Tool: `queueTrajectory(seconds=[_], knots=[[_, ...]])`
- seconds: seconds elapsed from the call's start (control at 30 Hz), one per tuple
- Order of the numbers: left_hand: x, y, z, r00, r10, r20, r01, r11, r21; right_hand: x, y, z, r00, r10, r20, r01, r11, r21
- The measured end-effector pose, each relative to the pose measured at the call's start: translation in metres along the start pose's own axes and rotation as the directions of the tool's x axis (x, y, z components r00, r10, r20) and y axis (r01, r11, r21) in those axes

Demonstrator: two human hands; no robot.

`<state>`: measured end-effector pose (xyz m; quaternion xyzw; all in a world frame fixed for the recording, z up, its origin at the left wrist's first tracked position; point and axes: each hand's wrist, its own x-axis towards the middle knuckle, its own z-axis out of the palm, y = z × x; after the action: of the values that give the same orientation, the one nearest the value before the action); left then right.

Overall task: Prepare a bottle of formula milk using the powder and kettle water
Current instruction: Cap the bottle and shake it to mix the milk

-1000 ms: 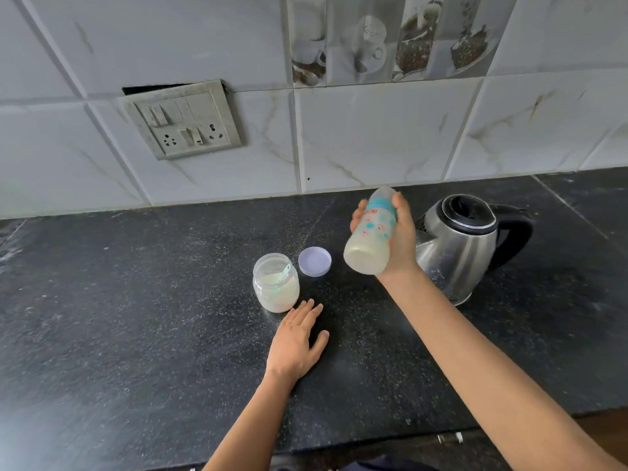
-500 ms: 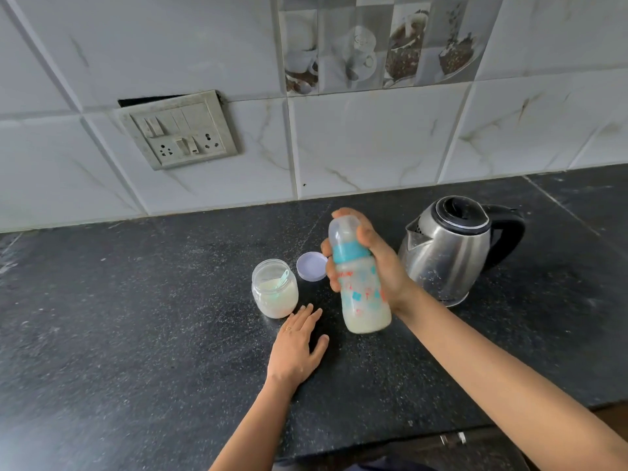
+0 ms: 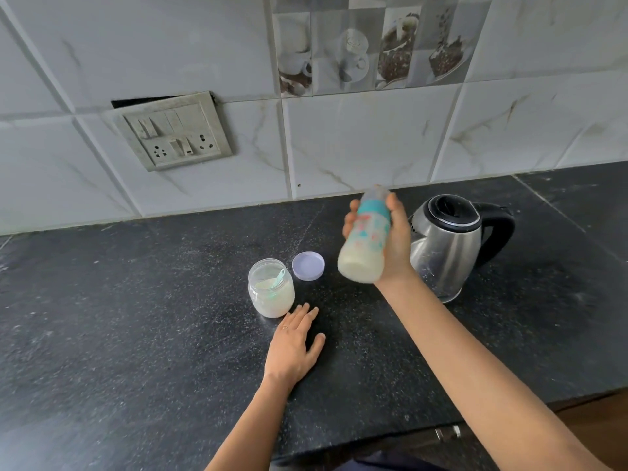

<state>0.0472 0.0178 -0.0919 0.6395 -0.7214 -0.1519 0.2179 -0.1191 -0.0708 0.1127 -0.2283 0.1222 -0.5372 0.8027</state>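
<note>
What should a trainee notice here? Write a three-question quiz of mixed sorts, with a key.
1. True or false: the purple lid is screwed onto the powder jar.
2. What does the right hand grip? A) a mug B) the bottle of milky liquid C) a sponge
3. Fill in: the left hand lies flat on the ____.
Key: 1 false, the lid lies on the counter beside the open jar; 2 B; 3 counter.

Black speckled desk (image 3: 136, 334); white marbled wall tiles (image 3: 356, 141) behind; grey switch panel (image 3: 175, 130) up-left of right grip (image 3: 396, 244); coffee-cup tiles (image 3: 356, 52) above.
</note>
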Motion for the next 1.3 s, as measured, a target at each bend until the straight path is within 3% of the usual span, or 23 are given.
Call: queueTrajectory(seconds=[0.07, 0.13, 0.2, 0.23, 0.3, 0.37, 0.43, 0.5, 0.57, 0.6, 0.63, 0.7, 0.77, 0.83, 0.93, 0.97, 1.07, 1.13, 1.23, 1.3], knots=[[-0.001, 0.001, -0.001, 1.0, -0.001, 0.003, 0.001, 1.0, -0.003, 0.003, -0.002, 0.0, 0.999, 0.0, -0.046, 0.001, 0.999, 0.033], [-0.001, 0.001, -0.002, 1.0, -0.004, 0.004, 0.004, 1.0, -0.006, -0.008, 0.004, 0.003, 0.994, 0.09, 0.065, -0.081, 0.988, -0.131], [0.0, 0.001, -0.002, 1.0, -0.003, 0.01, 0.003, 1.0, -0.002, -0.02, 0.012, 0.004, 0.964, 0.15, 0.221, -0.064, 0.934, -0.351], [0.0, 0.001, -0.002, 1.0, -0.002, 0.009, 0.002, 1.0, 0.0, -0.02, 0.011, 0.005, 0.957, 0.145, 0.252, -0.04, 0.925, -0.379], [-0.001, 0.001, -0.003, 1.0, -0.002, 0.008, 0.002, 1.0, -0.002, -0.012, 0.003, 0.013, 0.984, 0.085, 0.159, -0.041, 0.965, -0.259], [-0.001, 0.002, -0.003, 1.0, -0.002, 0.011, 0.002, 1.0, -0.006, 0.002, -0.007, 0.014, 0.999, 0.016, -0.039, -0.018, 0.998, -0.057], [-0.001, 0.002, -0.003, 1.0, 0.002, 0.011, -0.002, 1.0, -0.003, 0.004, -0.007, 0.012, 0.991, -0.015, -0.134, 0.012, 1.0, -0.022], [-0.001, 0.002, -0.004, 1.0, 0.001, 0.014, -0.001, 1.0, -0.007, -0.01, 0.007, 0.01, 0.999, 0.028, -0.035, -0.033, 0.986, -0.162], [0.0, 0.002, -0.004, 1.0, 0.0, 0.019, 0.0, 1.0, -0.009, -0.024, 0.021, 0.008, 0.984, 0.092, 0.152, -0.03, 0.93, -0.367], [0.0, 0.002, -0.004, 1.0, 0.002, 0.017, -0.002, 1.0, -0.009, -0.024, 0.022, 0.008, 0.974, 0.095, 0.204, -0.012, 0.927, -0.375], [0.0, 0.002, -0.005, 1.0, 0.003, 0.015, -0.003, 1.0, -0.011, -0.019, 0.02, 0.012, 0.981, 0.07, 0.183, -0.011, 0.952, -0.306], [0.0, 0.002, -0.006, 1.0, 0.002, 0.006, -0.002, 1.0, -0.017, -0.003, 0.012, 0.017, 1.0, 0.004, -0.009, -0.005, 0.995, -0.102], [-0.001, 0.003, -0.006, 1.0, -0.001, 0.005, 0.001, 1.0, -0.014, 0.004, 0.01, 0.017, 0.99, -0.016, -0.142, 0.013, 1.0, -0.023], [-0.002, 0.003, -0.002, 1.0, -0.001, 0.012, 0.001, 1.0, -0.008, -0.009, 0.015, 0.018, 0.995, 0.068, -0.066, -0.077, 0.986, -0.147], [0.0, -0.002, 0.001, 1.0, 0.027, 0.017, -0.027, 1.0, 0.009, -0.032, 0.03, 0.011, 0.957, 0.222, 0.186, -0.087, 0.832, -0.548], [0.002, -0.003, -0.002, 0.999, 0.03, 0.02, -0.03, 1.0, 0.005, -0.028, 0.029, 0.011, 0.963, 0.199, 0.183, -0.071, 0.84, -0.539], [0.004, 0.0, -0.005, 1.0, 0.022, 0.008, -0.022, 1.0, -0.005, -0.005, 0.013, 0.015, 0.994, 0.047, -0.099, -0.064, 0.982, -0.18], [0.002, 0.001, -0.006, 1.0, 0.022, 0.007, -0.022, 1.0, -0.005, 0.002, 0.009, 0.013, 0.98, 0.011, -0.201, -0.02, 0.999, -0.043], [-0.001, 0.0, -0.004, 1.0, 0.016, 0.017, -0.016, 1.0, -0.012, -0.016, 0.024, 0.011, 0.992, 0.119, -0.05, -0.128, 0.963, -0.237], [0.0, 0.0, -0.003, 1.0, 0.019, 0.019, -0.018, 1.0, -0.003, -0.024, 0.029, 0.006, 0.989, 0.127, 0.081, -0.09, 0.929, -0.359]])
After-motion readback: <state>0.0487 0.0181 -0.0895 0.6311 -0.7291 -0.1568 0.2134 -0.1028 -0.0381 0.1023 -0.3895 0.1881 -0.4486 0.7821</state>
